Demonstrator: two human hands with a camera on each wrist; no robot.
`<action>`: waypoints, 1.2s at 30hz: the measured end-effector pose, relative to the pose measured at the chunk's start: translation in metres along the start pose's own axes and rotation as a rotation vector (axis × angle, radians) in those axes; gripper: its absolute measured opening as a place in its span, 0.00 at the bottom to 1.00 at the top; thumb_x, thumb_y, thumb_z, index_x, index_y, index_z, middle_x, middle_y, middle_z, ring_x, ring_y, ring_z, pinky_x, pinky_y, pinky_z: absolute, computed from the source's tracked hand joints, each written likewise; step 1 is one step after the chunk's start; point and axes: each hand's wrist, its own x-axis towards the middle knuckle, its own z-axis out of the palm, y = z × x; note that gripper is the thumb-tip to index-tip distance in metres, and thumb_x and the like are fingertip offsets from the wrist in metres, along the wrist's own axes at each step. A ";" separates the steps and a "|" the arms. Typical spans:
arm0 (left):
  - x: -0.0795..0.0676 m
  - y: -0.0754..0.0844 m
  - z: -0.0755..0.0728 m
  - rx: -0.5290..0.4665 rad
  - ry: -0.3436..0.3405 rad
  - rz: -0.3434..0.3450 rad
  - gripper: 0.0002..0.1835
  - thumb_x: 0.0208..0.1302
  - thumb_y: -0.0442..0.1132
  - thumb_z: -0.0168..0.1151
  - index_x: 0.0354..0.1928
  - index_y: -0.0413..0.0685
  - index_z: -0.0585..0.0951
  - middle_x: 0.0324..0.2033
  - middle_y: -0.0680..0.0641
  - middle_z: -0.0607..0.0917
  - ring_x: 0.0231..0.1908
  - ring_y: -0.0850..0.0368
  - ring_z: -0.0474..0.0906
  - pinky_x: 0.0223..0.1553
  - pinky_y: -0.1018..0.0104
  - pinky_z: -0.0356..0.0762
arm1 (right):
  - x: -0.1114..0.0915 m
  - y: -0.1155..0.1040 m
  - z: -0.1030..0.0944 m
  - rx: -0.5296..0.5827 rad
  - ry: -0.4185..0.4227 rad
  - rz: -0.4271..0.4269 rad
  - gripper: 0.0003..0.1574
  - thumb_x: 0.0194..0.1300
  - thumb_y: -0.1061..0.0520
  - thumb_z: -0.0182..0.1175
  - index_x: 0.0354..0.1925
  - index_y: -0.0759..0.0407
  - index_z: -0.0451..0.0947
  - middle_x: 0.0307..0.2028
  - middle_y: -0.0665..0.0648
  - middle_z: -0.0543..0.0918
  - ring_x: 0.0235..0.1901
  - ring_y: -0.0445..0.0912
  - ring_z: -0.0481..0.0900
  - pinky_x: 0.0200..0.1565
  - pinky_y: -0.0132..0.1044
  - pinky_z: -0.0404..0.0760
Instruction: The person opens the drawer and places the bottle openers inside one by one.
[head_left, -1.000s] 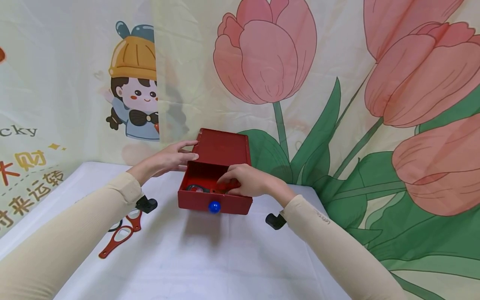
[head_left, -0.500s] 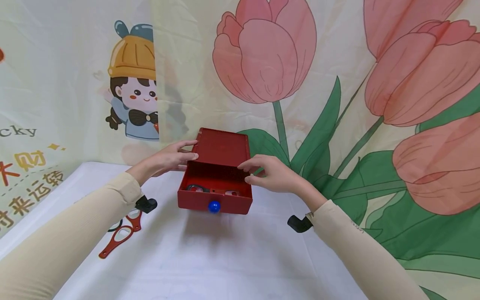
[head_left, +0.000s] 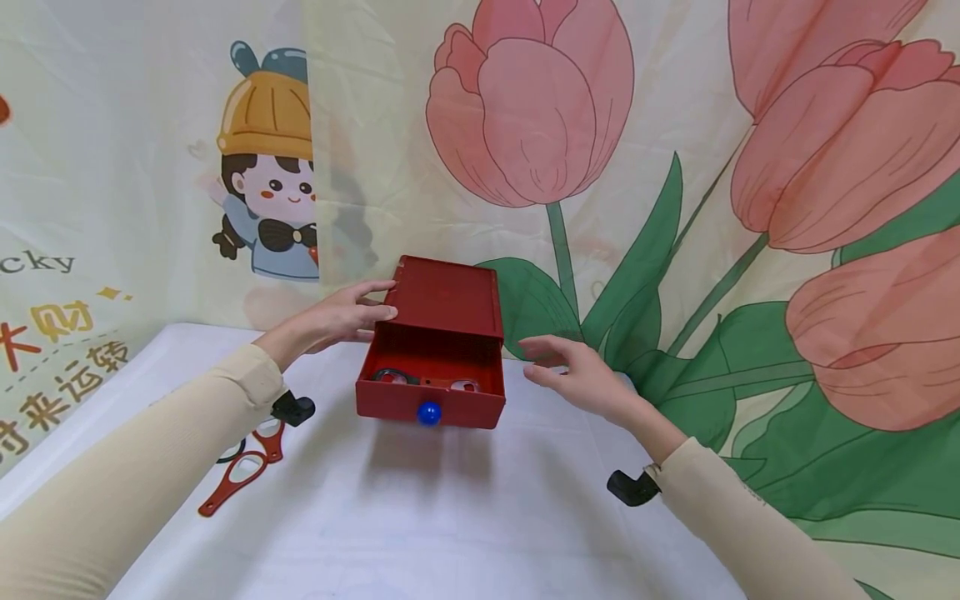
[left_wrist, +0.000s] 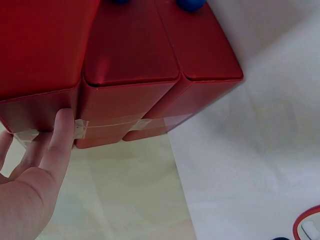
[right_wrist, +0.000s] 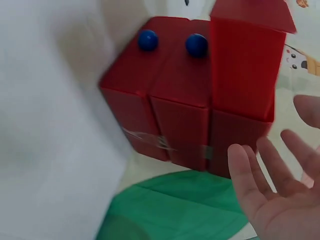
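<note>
Right of the drawer now, my right hand (head_left: 577,379) has moved out from inside it; a second ago those fingers were down among its contents, and half a second ago they hovered at its right edge. I take that as the reaching-in being over, since the fingers show nothing between them.

Leftmost on the white surface (head_left: 465,521), partly behind my left forearm, lie a lower red-handled tool (head_left: 216,502), an upper red-handled tool (head_left: 274,451) and a dark ring (head_left: 229,452); I cannot tell what they are for.

Next comes my left hand (head_left: 337,318), fingers parted and nearly straight, touching the left side of the red drawer cabinet (head_left: 447,293). It hasn't shifted and seems to be steadying the cabinet.

From the cabinet's front juts the top drawer (head_left: 390,402), pulled out, with its blue knob (head_left: 429,413). Inside, a dark-rimmed piece (head_left: 392,377) lies at the left and a red piece with a pale middle (head_left: 465,386) at the right, both partly hidden by the front wall. Below, the middle drawer (right_wrist: 182,75) and bottom drawer (right_wrist: 137,65) are pushed in.

Rightmost, my right hand hangs apart from the cabinet, fingers loosely bent and parted, holding nothing that I can see.
</note>
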 end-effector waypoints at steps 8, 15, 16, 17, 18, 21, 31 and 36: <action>0.000 0.002 0.000 -0.006 -0.004 -0.002 0.45 0.79 0.46 0.61 0.87 0.54 0.48 0.78 0.31 0.60 0.75 0.31 0.65 0.70 0.40 0.73 | -0.020 0.017 0.018 0.198 0.000 0.199 0.36 0.76 0.45 0.65 0.75 0.51 0.71 0.66 0.61 0.79 0.56 0.53 0.85 0.57 0.49 0.88; 0.000 0.004 0.000 -0.001 -0.001 -0.001 0.45 0.79 0.46 0.60 0.87 0.54 0.47 0.79 0.31 0.59 0.76 0.30 0.64 0.70 0.39 0.72 | -0.032 0.022 0.036 0.350 -0.053 0.237 0.41 0.76 0.46 0.64 0.78 0.58 0.65 0.67 0.64 0.78 0.63 0.60 0.80 0.59 0.51 0.87; 0.000 0.004 0.000 0.002 0.000 0.000 0.45 0.79 0.46 0.60 0.87 0.54 0.47 0.79 0.31 0.59 0.76 0.30 0.64 0.70 0.39 0.72 | -0.034 0.023 0.039 0.370 -0.065 0.244 0.41 0.77 0.46 0.63 0.78 0.59 0.64 0.67 0.64 0.78 0.63 0.60 0.80 0.59 0.51 0.86; -0.001 0.004 0.000 0.003 -0.001 0.002 0.45 0.79 0.46 0.60 0.87 0.54 0.47 0.79 0.30 0.59 0.76 0.30 0.64 0.70 0.39 0.72 | -0.035 0.023 0.042 0.391 -0.075 0.252 0.40 0.78 0.47 0.62 0.79 0.59 0.63 0.67 0.64 0.78 0.63 0.60 0.80 0.59 0.51 0.86; -0.001 0.004 0.000 0.002 -0.003 0.005 0.45 0.79 0.46 0.60 0.87 0.53 0.46 0.79 0.30 0.59 0.76 0.30 0.64 0.70 0.39 0.73 | -0.036 0.022 0.044 0.413 -0.085 0.264 0.40 0.78 0.48 0.62 0.79 0.60 0.63 0.67 0.65 0.78 0.64 0.61 0.80 0.60 0.51 0.86; -0.001 0.003 -0.001 0.001 -0.002 0.002 0.45 0.79 0.46 0.61 0.87 0.53 0.47 0.79 0.30 0.59 0.76 0.30 0.64 0.70 0.39 0.72 | -0.039 0.021 0.052 0.467 -0.115 0.293 0.40 0.79 0.47 0.60 0.79 0.62 0.62 0.68 0.65 0.77 0.62 0.59 0.82 0.60 0.51 0.86; -0.002 0.002 -0.001 -0.014 -0.009 0.005 0.45 0.79 0.45 0.61 0.87 0.54 0.46 0.79 0.29 0.58 0.75 0.29 0.64 0.70 0.38 0.72 | -0.043 0.012 0.078 0.713 -0.207 0.435 0.45 0.79 0.40 0.59 0.79 0.65 0.60 0.65 0.64 0.79 0.59 0.55 0.85 0.63 0.52 0.84; -0.002 0.001 -0.001 -0.013 -0.013 0.008 0.45 0.79 0.45 0.60 0.87 0.53 0.45 0.79 0.29 0.58 0.75 0.29 0.64 0.70 0.38 0.72 | -0.045 0.007 0.090 0.826 -0.275 0.462 0.44 0.80 0.40 0.55 0.79 0.66 0.60 0.66 0.64 0.79 0.62 0.59 0.82 0.65 0.51 0.82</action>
